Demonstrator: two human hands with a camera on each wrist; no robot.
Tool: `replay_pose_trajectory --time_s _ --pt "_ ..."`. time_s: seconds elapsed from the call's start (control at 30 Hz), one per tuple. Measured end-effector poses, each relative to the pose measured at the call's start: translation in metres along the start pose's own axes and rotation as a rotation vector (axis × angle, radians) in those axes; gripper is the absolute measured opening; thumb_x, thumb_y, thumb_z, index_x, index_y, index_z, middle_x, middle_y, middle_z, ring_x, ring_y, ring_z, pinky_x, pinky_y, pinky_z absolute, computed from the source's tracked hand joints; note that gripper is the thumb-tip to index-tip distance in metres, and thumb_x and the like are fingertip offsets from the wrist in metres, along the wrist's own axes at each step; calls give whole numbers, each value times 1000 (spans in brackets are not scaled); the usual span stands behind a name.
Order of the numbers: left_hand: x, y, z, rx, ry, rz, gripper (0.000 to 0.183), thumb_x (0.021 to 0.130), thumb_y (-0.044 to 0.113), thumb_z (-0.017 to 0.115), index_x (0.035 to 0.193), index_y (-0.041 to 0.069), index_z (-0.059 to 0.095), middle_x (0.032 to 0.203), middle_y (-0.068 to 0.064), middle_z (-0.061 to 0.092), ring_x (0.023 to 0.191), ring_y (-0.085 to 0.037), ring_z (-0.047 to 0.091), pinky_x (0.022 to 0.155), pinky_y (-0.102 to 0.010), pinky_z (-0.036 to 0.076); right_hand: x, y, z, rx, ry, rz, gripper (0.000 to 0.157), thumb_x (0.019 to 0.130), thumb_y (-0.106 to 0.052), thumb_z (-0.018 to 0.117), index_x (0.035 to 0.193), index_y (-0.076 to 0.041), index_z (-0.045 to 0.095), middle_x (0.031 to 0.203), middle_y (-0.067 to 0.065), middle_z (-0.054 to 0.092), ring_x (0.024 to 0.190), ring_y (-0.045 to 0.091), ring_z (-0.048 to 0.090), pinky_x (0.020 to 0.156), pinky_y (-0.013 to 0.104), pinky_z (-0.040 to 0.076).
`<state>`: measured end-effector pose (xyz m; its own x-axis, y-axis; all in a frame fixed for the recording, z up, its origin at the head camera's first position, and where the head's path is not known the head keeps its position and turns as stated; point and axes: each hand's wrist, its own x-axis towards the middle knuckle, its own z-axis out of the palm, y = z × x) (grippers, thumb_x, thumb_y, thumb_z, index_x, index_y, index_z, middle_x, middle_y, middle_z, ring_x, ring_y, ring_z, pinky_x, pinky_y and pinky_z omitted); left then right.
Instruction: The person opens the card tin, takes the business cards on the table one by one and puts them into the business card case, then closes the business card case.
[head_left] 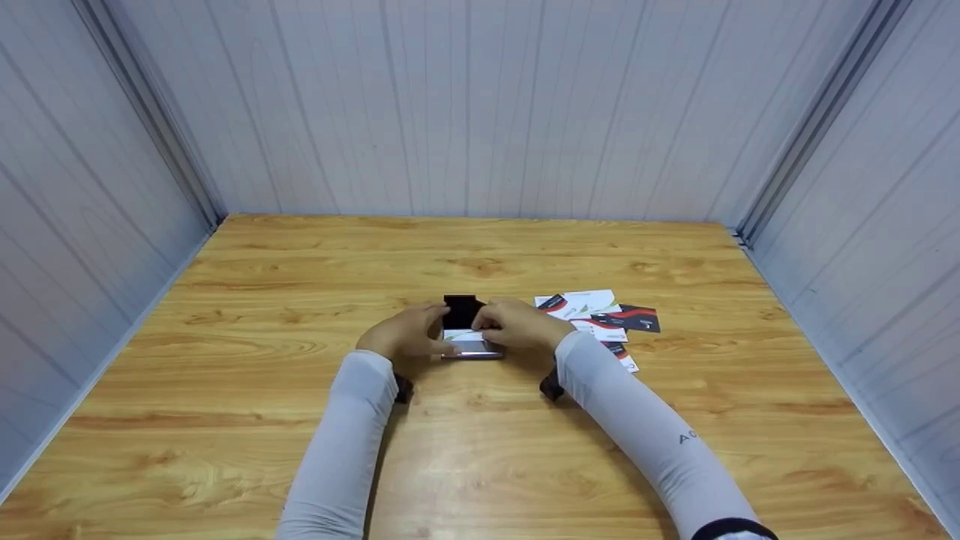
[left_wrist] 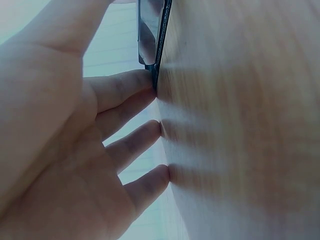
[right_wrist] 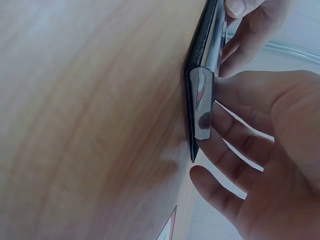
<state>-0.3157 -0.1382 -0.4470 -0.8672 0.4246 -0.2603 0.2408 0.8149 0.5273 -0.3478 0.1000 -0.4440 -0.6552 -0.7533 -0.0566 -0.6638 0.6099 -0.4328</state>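
Note:
A small black and silver card case (head_left: 474, 348) lies on the table with its black lid (head_left: 460, 311) raised away from me. A white card (head_left: 463, 335) with a touch of green shows inside it. My left hand (head_left: 400, 331) holds the case's left end, thumb at the front; in the left wrist view its other fingertips touch the wood. From the other side, my right hand (head_left: 523, 322) grips the right end with bent fingers over the card's edge. The right wrist view shows the thumb and fingers against the silver side (right_wrist: 202, 102). The fingers partly hide the card.
Several business cards (head_left: 596, 304), white, black and red, lie overlapping just right of my right hand. They rest on the wood-grain table (head_left: 480, 255). Pale panelled walls (head_left: 465, 112) enclose the table at the back and both sides.

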Motion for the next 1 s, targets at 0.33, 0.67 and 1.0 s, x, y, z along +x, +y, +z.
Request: replay_pose_trajectory --time_s 0.33,0.67,1.0 --pt "2 -1 1 7 -3 -3 93 90 53 71 160 11 26 164 -11 23 150 -31 21 119 -51 23 -2 2 -1 0 5 -23 19 100 -10 62 116 -9 73 109 6 65 101 20 60 91 37 50" --pt "0 -1 2 2 -2 -13 90 92 51 70 160 12 26 165 -11 20 150 -31 19 119 -49 22 -15 17 -16 173 6 1 27 101 -9 58 126 -2 67 125 9 66 116 25 62 100 40 49" --pt "0 0 2 16 5 4 91 91 51 71 160 10 27 164 -12 21 150 -31 18 119 -49 22 -33 48 -33 125 62 73 32 101 -9 59 130 2 62 130 18 63 123 33 57 102 46 48"
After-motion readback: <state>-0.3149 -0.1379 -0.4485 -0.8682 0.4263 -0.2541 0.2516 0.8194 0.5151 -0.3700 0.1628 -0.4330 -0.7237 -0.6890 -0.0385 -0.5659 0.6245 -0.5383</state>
